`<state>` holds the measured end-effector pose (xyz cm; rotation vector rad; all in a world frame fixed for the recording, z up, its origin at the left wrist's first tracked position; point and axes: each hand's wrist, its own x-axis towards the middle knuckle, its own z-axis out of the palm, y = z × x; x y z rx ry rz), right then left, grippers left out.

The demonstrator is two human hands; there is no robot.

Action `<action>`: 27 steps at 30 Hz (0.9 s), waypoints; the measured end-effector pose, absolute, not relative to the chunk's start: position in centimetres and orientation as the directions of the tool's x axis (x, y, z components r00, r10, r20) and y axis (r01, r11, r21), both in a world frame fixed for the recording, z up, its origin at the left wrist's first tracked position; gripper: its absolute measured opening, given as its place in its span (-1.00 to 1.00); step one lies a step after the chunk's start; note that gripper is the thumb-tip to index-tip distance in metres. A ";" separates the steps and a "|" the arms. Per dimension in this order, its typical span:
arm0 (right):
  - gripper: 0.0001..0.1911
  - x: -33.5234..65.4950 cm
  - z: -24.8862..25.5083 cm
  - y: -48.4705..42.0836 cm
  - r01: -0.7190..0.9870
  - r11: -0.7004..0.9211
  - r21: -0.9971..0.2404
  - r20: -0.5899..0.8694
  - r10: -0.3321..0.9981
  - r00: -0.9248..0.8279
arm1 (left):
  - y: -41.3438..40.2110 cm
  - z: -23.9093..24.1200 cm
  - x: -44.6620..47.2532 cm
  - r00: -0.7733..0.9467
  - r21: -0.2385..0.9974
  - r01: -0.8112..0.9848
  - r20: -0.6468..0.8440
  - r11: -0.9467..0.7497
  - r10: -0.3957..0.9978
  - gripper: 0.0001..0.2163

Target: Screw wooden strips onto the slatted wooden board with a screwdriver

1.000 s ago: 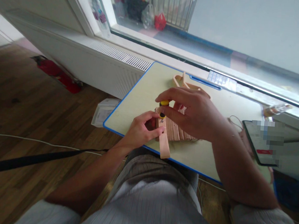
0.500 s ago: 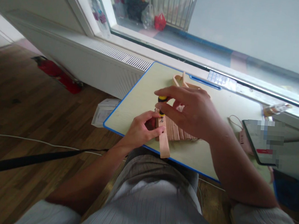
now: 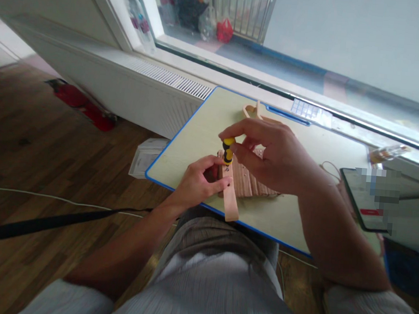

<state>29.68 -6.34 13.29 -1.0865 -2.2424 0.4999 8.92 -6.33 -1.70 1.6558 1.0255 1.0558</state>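
Note:
A short yellow-and-black screwdriver point(image 3: 228, 151) stands nearly upright over a screw on a light wooden strip point(image 3: 231, 202). My right hand point(image 3: 273, 155) has its fingertips closed about the top of the handle. My left hand point(image 3: 202, 180) pinches the strip between thumb and fingers, just beside the screw. The strip lies along the left edge of a slatted wooden piece point(image 3: 253, 180), and its rounded near end reaches over the table's front edge. Part of the slatted piece is hidden under my right hand. Behind that hand lies a bent wooden frame piece point(image 3: 251, 112).
The pale table point(image 3: 183, 160) has a blue rim and stands by the window. At its right are a tablet-like screen point(image 3: 358, 198) and a clear bottle point(image 3: 387, 154). A white tray point(image 3: 146, 159) sits beyond the left edge; a red fire extinguisher point(image 3: 83, 106) lies further left.
The fingers of my right hand have shifted on the screwdriver, and more of its yellow handle shows. My left hand and the wooden strip have stayed in place.

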 end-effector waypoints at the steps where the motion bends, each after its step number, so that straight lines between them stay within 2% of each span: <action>1: -0.70 29.7 13.3 -6.3 0.578 0.596 -0.557 0.352 0.800 -0.486 | -6.3 -1.7 8.9 0.292 0.949 0.178 0.203 -0.261 0.935 -0.73; 6: -0.84 29.4 12.8 -6.2 0.603 0.563 -0.566 0.383 0.827 -0.413 | -6.5 -1.4 9.0 0.297 0.956 0.167 0.184 -0.241 0.937 -0.73; 13: -0.67 29.2 12.4 -6.3 0.579 0.508 -0.638 0.332 0.859 -0.389 | -6.5 -1.5 8.9 0.294 0.954 0.178 0.182 -0.241 0.938 -0.71; 18: -0.81 29.4 12.4 -6.0 0.523 0.572 -0.632 0.403 0.819 -0.409 | -6.4 -1.6 9.0 0.295 0.959 0.130 0.203 -0.250 0.934 -0.70; 23: -0.70 29.8 13.0 -6.1 0.537 0.596 -0.598 0.378 0.800 -0.466 | -6.4 -1.7 9.0 0.305 0.958 0.135 0.203 -0.253 0.931 -0.72; 27: -0.66 30.0 13.4 -6.2 0.502 0.601 -0.622 0.370 0.791 -0.487 | -6.3 -1.8 8.9 0.293 0.951 0.154 0.216 -0.269 0.931 -0.71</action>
